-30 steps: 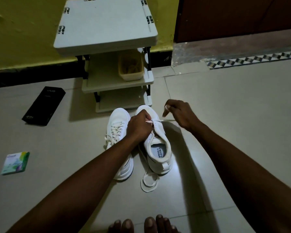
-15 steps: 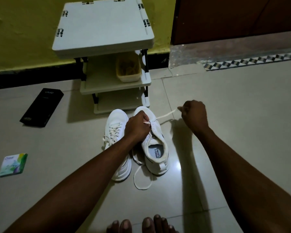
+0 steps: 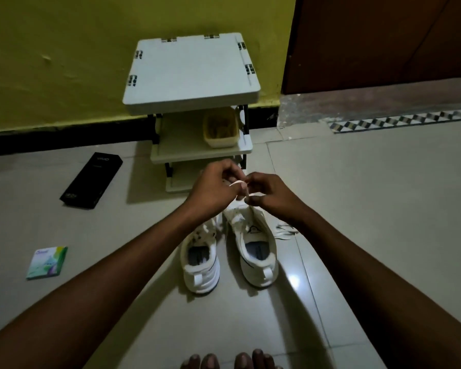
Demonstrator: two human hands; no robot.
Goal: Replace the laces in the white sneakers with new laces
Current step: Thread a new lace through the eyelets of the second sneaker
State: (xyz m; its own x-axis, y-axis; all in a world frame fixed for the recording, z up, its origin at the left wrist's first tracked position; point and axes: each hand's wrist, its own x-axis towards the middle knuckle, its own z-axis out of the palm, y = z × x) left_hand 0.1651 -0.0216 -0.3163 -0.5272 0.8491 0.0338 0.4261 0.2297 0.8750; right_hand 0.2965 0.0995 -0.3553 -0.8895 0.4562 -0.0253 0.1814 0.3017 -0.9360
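Observation:
Two white sneakers stand side by side on the tiled floor, heels toward me: the left sneaker (image 3: 200, 265) and the right sneaker (image 3: 256, 249). Above the right sneaker's toe my left hand (image 3: 213, 190) and my right hand (image 3: 269, 195) meet, and both pinch a white lace (image 3: 238, 184) looped between the fingertips. The lace runs down from my fingers toward the right sneaker's front. Another loose white lace (image 3: 284, 231) lies on the floor just right of that sneaker. My hands hide the toes of both sneakers.
A small white three-tier rack (image 3: 192, 73) stands against the yellow wall, with a yellow tub (image 3: 220, 129) on its middle shelf. A black box (image 3: 91, 181) and a small green-white packet (image 3: 47, 262) lie on the floor at left. My bare toes (image 3: 224, 360) show at the bottom edge.
My right hand came back from the right toward my left hand. Both hands rose above the right sneaker's toe and now pinch the lace together. The view tilted, showing the sneakers nearer me.

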